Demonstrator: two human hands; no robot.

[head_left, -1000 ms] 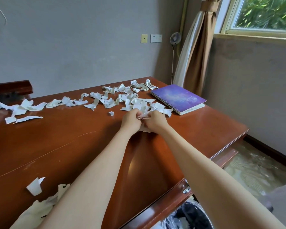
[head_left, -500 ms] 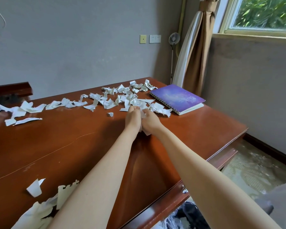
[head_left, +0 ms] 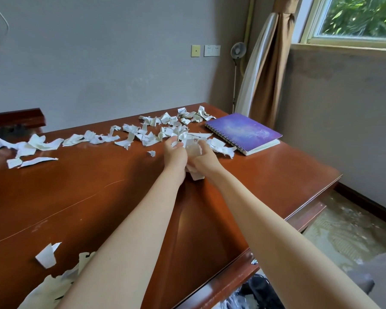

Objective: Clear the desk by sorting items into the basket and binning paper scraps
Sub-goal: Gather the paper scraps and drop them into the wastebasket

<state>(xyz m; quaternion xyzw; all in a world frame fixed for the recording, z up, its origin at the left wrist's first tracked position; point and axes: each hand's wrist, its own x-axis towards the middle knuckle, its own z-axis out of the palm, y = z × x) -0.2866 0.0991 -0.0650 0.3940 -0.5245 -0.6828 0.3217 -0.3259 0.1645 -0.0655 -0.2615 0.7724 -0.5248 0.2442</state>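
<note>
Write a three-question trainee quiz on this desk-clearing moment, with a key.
1. True or false: the purple spiral notebook lies closed on the desk.
2. What do the left hand and right hand hold together? A) paper scraps B) a pen C) a cup
3. Fill in: the hand nearer the notebook is the ___ one.
Key: 1 true; 2 A; 3 right.

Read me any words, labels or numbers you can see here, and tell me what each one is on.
No text here is legible.
purple notebook: faint white writing near the cover's right corner, too blurred to read.
paper scraps: dark print marks on some, too small to read.
yellow wall plate: one small dark mark, no words.
</note>
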